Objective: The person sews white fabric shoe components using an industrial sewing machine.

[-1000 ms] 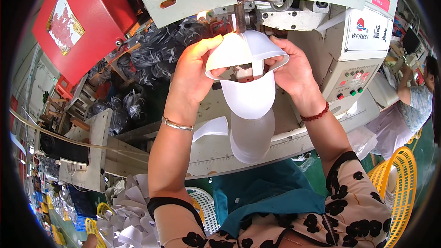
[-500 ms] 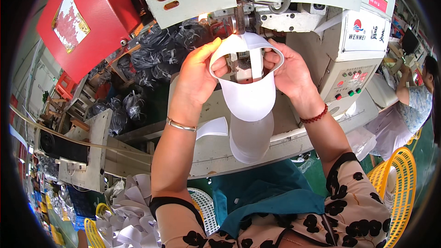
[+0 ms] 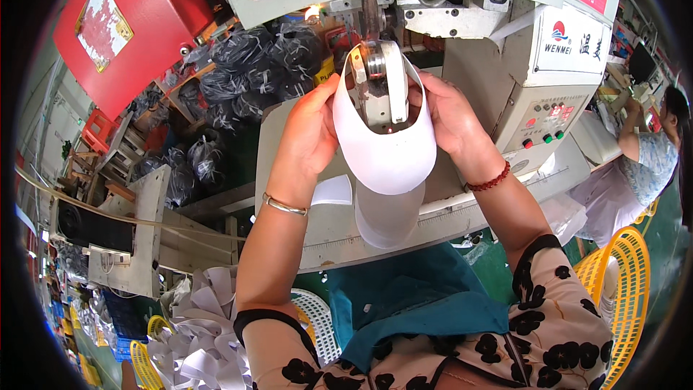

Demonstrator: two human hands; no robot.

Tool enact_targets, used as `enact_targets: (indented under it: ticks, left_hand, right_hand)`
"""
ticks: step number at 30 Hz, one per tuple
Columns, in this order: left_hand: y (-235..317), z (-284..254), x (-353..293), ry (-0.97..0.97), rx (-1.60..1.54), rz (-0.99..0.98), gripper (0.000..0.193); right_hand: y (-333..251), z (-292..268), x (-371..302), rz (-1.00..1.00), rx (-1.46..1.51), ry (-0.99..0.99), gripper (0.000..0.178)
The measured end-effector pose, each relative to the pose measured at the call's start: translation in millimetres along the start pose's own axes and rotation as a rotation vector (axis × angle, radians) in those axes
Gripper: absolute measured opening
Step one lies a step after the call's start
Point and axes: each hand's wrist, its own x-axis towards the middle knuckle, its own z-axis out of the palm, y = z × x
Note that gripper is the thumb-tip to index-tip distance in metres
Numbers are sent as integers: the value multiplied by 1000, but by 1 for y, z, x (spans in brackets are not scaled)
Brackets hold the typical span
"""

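A white, cup-shaped shoe upper (image 3: 386,159) is held between my two hands, its rounded toe end toward me. The upper's opening surrounds the machine's metal post (image 3: 377,101), whose small roller shows near the top. My left hand (image 3: 310,126) grips the left side, fingers partly hidden behind the wall. Closed on the right side is my right hand (image 3: 453,115), its fingertips partly inside or behind the rim. A second white rounded piece (image 3: 390,220) shows below the upper. Left of it, a flat white piece (image 3: 333,191) lies on the machine table (image 3: 328,235).
The machine's control box (image 3: 552,123) stands at right. Black plastic bags (image 3: 245,65) are piled behind at left, near a red machine cover (image 3: 130,29). White offcuts (image 3: 206,332) lie at lower left, and a yellow basket (image 3: 628,296) stands at lower right. Another person (image 3: 628,166) sits at far right.
The upper's far rim has come down from under the machine's upper tip, uncovering the roller. Its opening looks narrower now, and both hands still hold the sides.
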Motion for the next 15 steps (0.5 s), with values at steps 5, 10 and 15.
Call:
enact_targets:
  ticks: [5,10,15]
  left_hand:
    - [-12,-33,15,-160,66,-53,23]
    - [-23,-34,13,-112,101,-42,23]
    - [-37,-43,10,-64,176,-146,25]
  right_hand:
    - [11,7,-7,-189,-233,51,29]
    - [32,-6,2,-296,-433,-6,35]
    - [44,-12,-10,-323,-587,54,40]
